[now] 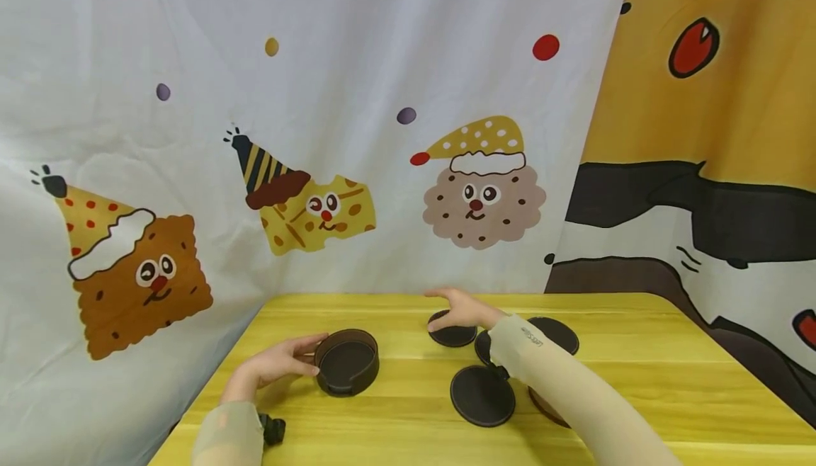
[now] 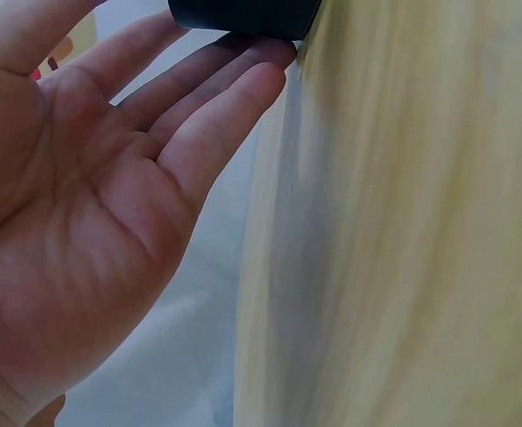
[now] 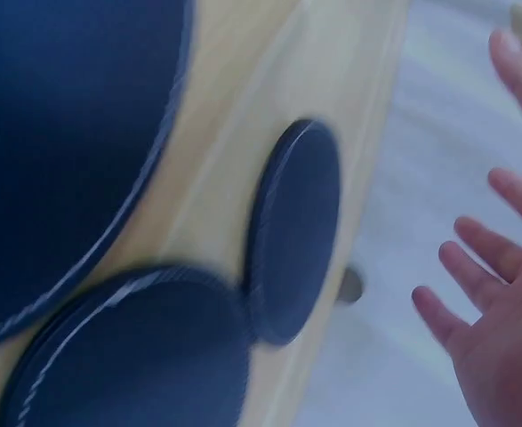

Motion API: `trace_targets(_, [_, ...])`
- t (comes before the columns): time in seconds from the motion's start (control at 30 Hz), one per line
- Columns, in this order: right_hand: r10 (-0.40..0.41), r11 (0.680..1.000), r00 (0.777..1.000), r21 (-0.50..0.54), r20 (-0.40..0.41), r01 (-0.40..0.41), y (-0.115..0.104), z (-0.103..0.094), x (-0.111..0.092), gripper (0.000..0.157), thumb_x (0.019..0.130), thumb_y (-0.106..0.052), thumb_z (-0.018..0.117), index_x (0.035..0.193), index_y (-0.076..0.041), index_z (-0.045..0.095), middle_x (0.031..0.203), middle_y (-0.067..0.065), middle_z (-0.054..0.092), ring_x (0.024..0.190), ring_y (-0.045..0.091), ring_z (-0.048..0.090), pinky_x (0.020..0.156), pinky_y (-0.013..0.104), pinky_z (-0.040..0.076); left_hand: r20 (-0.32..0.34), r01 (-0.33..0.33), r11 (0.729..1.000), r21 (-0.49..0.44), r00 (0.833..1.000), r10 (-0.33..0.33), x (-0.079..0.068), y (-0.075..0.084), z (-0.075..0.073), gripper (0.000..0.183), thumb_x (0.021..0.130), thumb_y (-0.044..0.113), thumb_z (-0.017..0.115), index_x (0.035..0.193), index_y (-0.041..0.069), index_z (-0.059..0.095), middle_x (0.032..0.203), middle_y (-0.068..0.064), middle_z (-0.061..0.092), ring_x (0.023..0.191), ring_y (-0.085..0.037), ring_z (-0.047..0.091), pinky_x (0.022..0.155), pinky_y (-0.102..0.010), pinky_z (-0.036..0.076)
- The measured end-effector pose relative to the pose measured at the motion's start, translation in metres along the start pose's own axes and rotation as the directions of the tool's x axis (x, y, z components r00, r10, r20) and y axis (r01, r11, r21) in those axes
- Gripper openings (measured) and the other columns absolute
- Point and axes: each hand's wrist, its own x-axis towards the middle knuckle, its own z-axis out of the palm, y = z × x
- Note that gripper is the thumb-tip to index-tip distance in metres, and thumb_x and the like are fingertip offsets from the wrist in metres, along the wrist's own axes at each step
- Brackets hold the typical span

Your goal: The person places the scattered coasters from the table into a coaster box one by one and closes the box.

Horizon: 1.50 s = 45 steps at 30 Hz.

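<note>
My left hand (image 1: 280, 361) is at the left side of a round, dark brown coaster holder (image 1: 346, 389), thumb toward the front and fingers along its wall. The left wrist view shows these fingers (image 2: 220, 124) nearly straight, tips at the bottom of the holder (image 2: 243, 16). Inside it is a dark round surface. My right hand (image 1: 464, 310), fingers spread, hovers over a black round coaster (image 1: 455, 336) at the back of the table. Nothing is between its fingers in the right wrist view, where stitched coaster edges show beside it.
More round coasters lie on the right half of the yellow wood-grain table (image 1: 395, 423): one in front (image 1: 482, 399), one at the back right (image 1: 561, 333), others partly under my right sleeve (image 1: 561, 388). A printed white curtain (image 1: 357, 98) hangs behind the table.
</note>
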Motion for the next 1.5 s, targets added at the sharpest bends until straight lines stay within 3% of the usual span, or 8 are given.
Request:
trace_targets(0.27, [0.063, 0.994, 0.998, 0.092, 0.011, -0.064, 0.033, 0.002, -0.016, 0.086, 0.078, -0.03, 0.083, 0.149, -0.011, 0.038, 0.153, 0.018, 0.032, 0.139, 0.04, 0.029, 0.104, 0.061, 0.031, 0.007, -0.004, 1.0, -0.01, 1.0, 0.004, -0.001, 0.0, 0.003, 0.08, 0.091, 0.009, 0.067, 0.153, -0.003, 0.018, 0.152, -0.034, 0.018, 0.132, -0.054, 0.03, 0.103, -0.054, 0.036])
trace_targets(0.53, [0.146, 0.979, 0.986, 0.129, 0.078, -0.155, 0.04, 0.003, -0.023, 0.099, 0.075, -0.031, 0.085, 0.153, -0.006, 0.029, 0.154, 0.022, 0.027, 0.139, 0.043, 0.027, 0.104, 0.059, 0.032, 0.01, 0.006, 1.0, -0.024, 1.0, -0.005, -0.001, 0.002, 0.002, 0.078, 0.092, 0.008, 0.066, 0.153, -0.002, 0.018, 0.153, -0.033, 0.018, 0.133, -0.054, 0.03, 0.103, -0.053, 0.037])
trace_targets(0.8, [0.119, 0.983, 0.985, 0.122, 0.129, -0.135, 0.05, 0.007, -0.026, 0.103, 0.073, -0.027, 0.086, 0.152, 0.001, 0.027, 0.154, 0.025, 0.026, 0.138, 0.043, 0.029, 0.105, 0.058, 0.032, 0.01, 0.008, 1.0, -0.029, 1.0, -0.008, 0.0, 0.001, 0.004, 0.079, 0.091, 0.009, 0.067, 0.153, -0.001, 0.019, 0.153, -0.033, 0.018, 0.133, -0.053, 0.031, 0.103, -0.053, 0.036])
trace_targets(1.1, [0.157, 0.981, 0.976, 0.087, 0.148, -0.171, 0.056, 0.011, -0.022, 0.104, 0.07, -0.029, 0.088, 0.151, 0.001, 0.03, 0.152, 0.023, 0.03, 0.136, 0.041, 0.033, 0.104, 0.057, 0.033, 0.007, 0.001, 1.0, -0.019, 1.0, -0.001, 0.0, -0.002, 0.001, 0.079, 0.091, 0.008, 0.067, 0.153, -0.002, 0.019, 0.152, -0.033, 0.019, 0.132, -0.054, 0.03, 0.103, -0.054, 0.036])
trace_targets(1.5, [0.176, 0.984, 0.979, 0.022, 0.102, -0.179, 0.05, 0.013, -0.025, 0.091, 0.07, -0.028, 0.088, 0.145, -0.004, 0.044, 0.146, 0.02, 0.04, 0.13, 0.04, 0.042, 0.1, 0.054, 0.038, 0.01, 0.0, 1.0, -0.02, 1.0, 0.0, 0.001, -0.003, 0.0, 0.079, 0.092, 0.009, 0.066, 0.153, -0.002, 0.018, 0.153, -0.032, 0.016, 0.133, -0.053, 0.029, 0.104, -0.055, 0.034])
